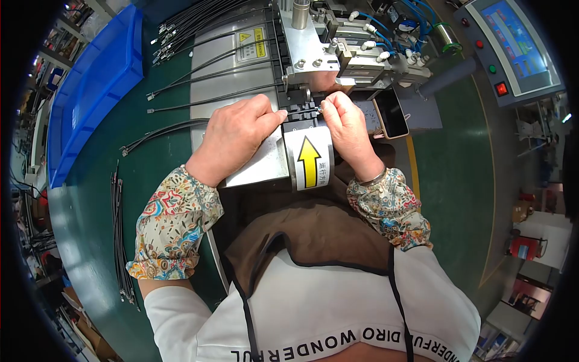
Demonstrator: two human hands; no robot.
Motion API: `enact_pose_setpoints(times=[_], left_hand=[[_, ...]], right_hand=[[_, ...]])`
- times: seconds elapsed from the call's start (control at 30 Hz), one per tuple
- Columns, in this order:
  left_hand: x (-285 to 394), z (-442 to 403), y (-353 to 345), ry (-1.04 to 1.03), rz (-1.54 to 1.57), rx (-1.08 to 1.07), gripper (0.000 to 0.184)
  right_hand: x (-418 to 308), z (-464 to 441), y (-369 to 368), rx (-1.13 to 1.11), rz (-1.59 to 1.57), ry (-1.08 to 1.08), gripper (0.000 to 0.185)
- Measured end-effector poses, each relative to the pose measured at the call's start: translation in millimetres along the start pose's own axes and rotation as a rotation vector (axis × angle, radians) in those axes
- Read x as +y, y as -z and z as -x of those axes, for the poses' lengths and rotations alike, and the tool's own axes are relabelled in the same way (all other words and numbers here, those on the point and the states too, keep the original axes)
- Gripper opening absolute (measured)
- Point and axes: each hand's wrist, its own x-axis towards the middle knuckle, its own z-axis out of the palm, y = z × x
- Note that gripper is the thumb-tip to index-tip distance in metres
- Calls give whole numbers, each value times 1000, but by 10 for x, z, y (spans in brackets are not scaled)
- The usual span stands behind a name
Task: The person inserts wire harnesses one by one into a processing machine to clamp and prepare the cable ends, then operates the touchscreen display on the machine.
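Note:
Both my hands are at the black fixture [301, 112] on the machine's conveyor, just above the white label with a yellow arrow [310, 160]. My left hand [241, 133] is closed at the fixture's left side, thumb and finger pressed at a thin dark cable. At its right side my right hand [347, 123] is pinched on the cable's end, which is mostly hidden by the fingertips. Several black cables [211, 93] lie across the metal cover [211, 36] to the left, their connectors hanging past its edge.
A blue tray [99, 90] stands at the far left. A bundle of black cables [120, 241] lies on the green table [90, 223]. Behind my hands are metal cylinders with blue hoses [374, 51]. A black bin [391, 113] and a control panel [512, 51] are on the right.

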Motion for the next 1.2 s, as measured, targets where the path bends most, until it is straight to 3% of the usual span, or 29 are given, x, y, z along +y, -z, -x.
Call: enact_pose_setpoints(times=[0.13,0.23,0.27,0.4,0.5,0.6,0.7,0.73,0.83,0.87,0.97,1.0,1.2], left_hand=[[-147,-17,-101,90,60,34,21],[-180,-110,-102,268,203,183,35],[-170,-101,-61,274,186,155,48],[121,-88,-21,240,383,151,49],[305,-120,16,211,534,88,51],[298,-164,28,116,579,90,49],[183,-163,64,135,698,-125,47],[215,-232,225,378,827,-322,38],[155,-187,179,159,544,36,34],[180,-207,197,163,501,66,28],[202,-181,77,120,394,51,22],[224,-184,66,131,424,70,13],[309,-198,119,346,671,33,7]], right_hand=[[9,15,-13,89,-105,21,11],[-262,41,25,136,47,152,7],[-328,62,25,83,51,176,7],[-593,106,-62,-50,41,329,20],[-580,93,-147,-3,114,564,16],[-595,101,-103,-13,14,534,11],[-532,145,-1,-30,-31,385,9],[-513,146,17,-19,-31,389,8],[-500,171,60,-23,-33,317,7],[-499,173,68,-18,-39,309,6],[-511,170,84,-9,-53,306,5],[-506,165,94,-3,-59,298,5],[-451,205,132,-50,-225,184,6]])
